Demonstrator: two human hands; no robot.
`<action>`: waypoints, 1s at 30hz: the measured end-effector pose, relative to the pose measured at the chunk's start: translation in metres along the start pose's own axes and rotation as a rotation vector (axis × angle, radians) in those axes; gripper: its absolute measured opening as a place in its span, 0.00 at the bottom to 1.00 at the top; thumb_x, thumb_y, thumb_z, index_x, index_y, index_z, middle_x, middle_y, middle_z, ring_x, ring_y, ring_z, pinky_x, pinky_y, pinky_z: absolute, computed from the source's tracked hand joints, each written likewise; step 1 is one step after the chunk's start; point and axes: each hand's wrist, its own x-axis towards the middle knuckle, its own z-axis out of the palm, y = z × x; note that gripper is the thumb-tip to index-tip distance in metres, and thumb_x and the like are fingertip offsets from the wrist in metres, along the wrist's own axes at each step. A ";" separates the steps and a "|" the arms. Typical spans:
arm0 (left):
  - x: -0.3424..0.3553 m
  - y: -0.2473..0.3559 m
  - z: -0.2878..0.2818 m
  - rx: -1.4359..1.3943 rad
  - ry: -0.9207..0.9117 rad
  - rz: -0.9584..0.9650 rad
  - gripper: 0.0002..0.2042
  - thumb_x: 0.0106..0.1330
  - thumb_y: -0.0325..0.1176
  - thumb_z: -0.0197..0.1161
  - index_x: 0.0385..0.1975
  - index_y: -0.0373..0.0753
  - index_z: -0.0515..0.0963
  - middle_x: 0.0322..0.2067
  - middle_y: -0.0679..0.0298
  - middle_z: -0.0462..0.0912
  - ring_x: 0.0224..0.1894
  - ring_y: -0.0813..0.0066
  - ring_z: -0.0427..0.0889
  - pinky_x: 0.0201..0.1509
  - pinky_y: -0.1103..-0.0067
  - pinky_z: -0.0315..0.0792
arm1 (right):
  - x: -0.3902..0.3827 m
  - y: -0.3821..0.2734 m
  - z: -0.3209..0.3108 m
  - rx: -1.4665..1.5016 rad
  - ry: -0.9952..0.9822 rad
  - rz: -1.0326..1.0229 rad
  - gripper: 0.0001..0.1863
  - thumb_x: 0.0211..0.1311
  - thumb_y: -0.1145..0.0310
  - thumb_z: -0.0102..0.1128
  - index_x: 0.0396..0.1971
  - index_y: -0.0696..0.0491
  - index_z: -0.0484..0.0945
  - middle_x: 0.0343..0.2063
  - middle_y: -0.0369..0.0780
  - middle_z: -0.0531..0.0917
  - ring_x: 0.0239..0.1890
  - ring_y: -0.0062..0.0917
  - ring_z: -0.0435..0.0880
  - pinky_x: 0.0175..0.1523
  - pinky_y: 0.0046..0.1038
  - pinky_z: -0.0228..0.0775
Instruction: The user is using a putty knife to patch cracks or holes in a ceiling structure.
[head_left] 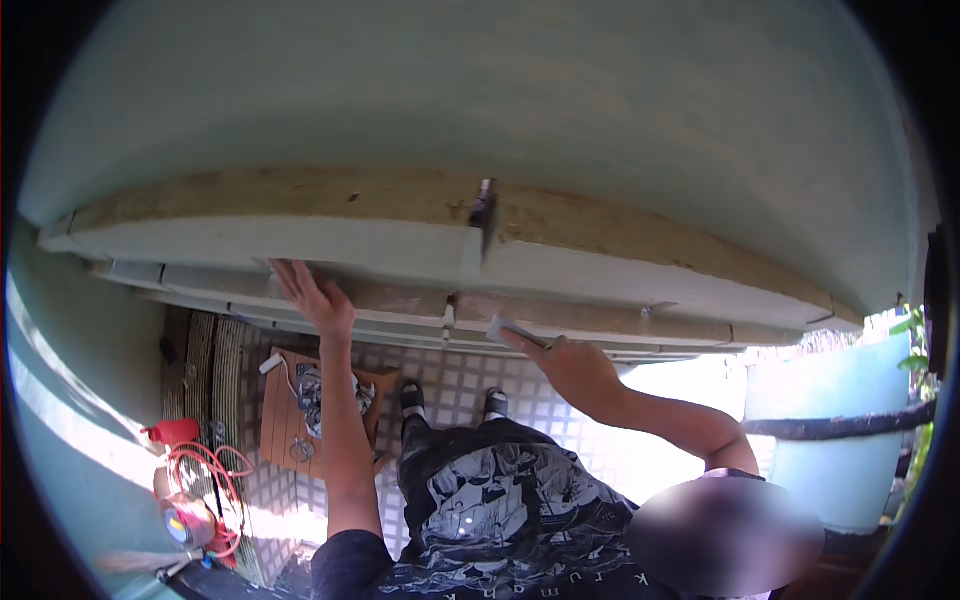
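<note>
In front of me a pale green surface (480,90) ends in stacked, curved ledges with a yellowish upper edge (300,190) and a lower brownish band (590,313). My left hand (318,298) is raised with its fingers stretched out, the fingertips at the underside of the upper ledge (300,240); it holds nothing. My right hand (575,368) is closed round the dark handle of a putty knife (512,330). The knife's pale, flat blade is at the lower ledge, right of the middle joint; whether it touches, I cannot tell.
Below left, a brown board (280,410) carries a white-headed paint roller (271,364) and a crumpled silvery piece (312,395). Beside it are a coiled red hose (235,500), a red container (175,431) and slatted wood (203,370). A dark rail (840,424) stands at right.
</note>
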 end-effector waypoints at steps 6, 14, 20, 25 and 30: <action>0.005 0.002 -0.003 -0.047 0.009 0.042 0.33 0.61 0.19 0.46 0.70 0.38 0.51 0.71 0.44 0.46 0.72 0.41 0.43 0.71 0.51 0.43 | -0.019 -0.002 0.015 -0.087 -0.036 0.092 0.49 0.57 0.75 0.57 0.73 0.34 0.38 0.17 0.39 0.76 0.13 0.27 0.79 0.14 0.29 0.71; 0.013 0.068 -0.032 -0.136 0.016 -0.034 0.28 0.65 0.20 0.50 0.67 0.36 0.57 0.70 0.45 0.49 0.72 0.42 0.47 0.71 0.54 0.47 | -0.091 0.038 0.023 0.139 -0.042 0.597 0.48 0.55 0.82 0.51 0.72 0.32 0.42 0.15 0.44 0.79 0.17 0.34 0.82 0.22 0.35 0.77; -0.051 0.154 -0.046 -0.434 -0.590 0.102 0.23 0.61 0.24 0.54 0.59 0.37 0.70 0.58 0.55 0.72 0.64 0.55 0.67 0.64 0.63 0.61 | -0.144 0.041 0.041 0.291 -0.147 1.034 0.45 0.51 0.80 0.49 0.70 0.34 0.52 0.25 0.51 0.83 0.27 0.43 0.85 0.33 0.43 0.78; -0.061 0.234 -0.031 -0.605 -1.012 0.426 0.28 0.62 0.29 0.53 0.65 0.39 0.62 0.67 0.61 0.61 0.70 0.59 0.58 0.70 0.64 0.54 | -0.161 0.007 0.068 0.545 -0.099 1.193 0.42 0.52 0.80 0.47 0.68 0.32 0.57 0.27 0.55 0.82 0.33 0.49 0.83 0.41 0.48 0.75; -0.074 0.350 0.029 -0.728 -1.051 0.718 0.32 0.65 0.36 0.54 0.68 0.33 0.54 0.70 0.51 0.50 0.73 0.60 0.50 0.73 0.66 0.49 | -0.188 -0.016 0.102 0.725 0.007 1.331 0.43 0.49 0.84 0.47 0.67 0.32 0.61 0.30 0.58 0.81 0.36 0.51 0.82 0.42 0.47 0.73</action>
